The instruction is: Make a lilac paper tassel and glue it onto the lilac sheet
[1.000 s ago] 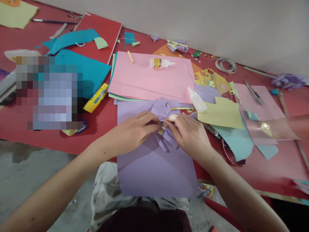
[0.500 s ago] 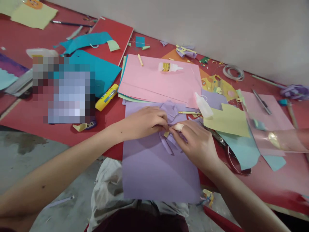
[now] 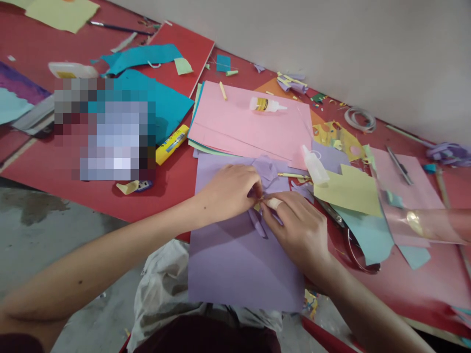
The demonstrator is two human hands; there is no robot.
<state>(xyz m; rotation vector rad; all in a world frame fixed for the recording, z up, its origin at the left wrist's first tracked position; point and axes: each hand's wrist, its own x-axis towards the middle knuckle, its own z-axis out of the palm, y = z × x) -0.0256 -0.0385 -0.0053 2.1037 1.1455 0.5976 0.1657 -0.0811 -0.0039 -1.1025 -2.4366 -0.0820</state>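
Observation:
My left hand (image 3: 235, 192) is closed, its fingers curled down with the tips hidden from me. Against it, my right hand (image 3: 299, 226), a pale wrap (image 3: 274, 204) on one finger, pinches with thumb and forefinger. A small yellow paper piece (image 3: 256, 207) shows at the meeting fingertips, with a rolled purple paper strip (image 3: 258, 225) just below. Under both hands spreads a large purple paper sheet (image 3: 243, 269), reaching over the table edge onto the lap. Crumpled purple paper (image 3: 268, 169) lies just beyond the fingers.
A pink paper stack (image 3: 243, 127) carries a glue bottle (image 3: 263, 104). Another white bottle (image 3: 315, 165) lies on yellow paper (image 3: 349, 191), near scissors (image 3: 336, 215). To the left are a yellow glue stick (image 3: 172, 144) and teal paper (image 3: 169, 105). A blurred clear tube-like object (image 3: 434, 225) is at right.
The view has shifted slightly, so the table things appear further right. My left wrist is raised a little and its fingers curl more over the fingertips of my right hand.

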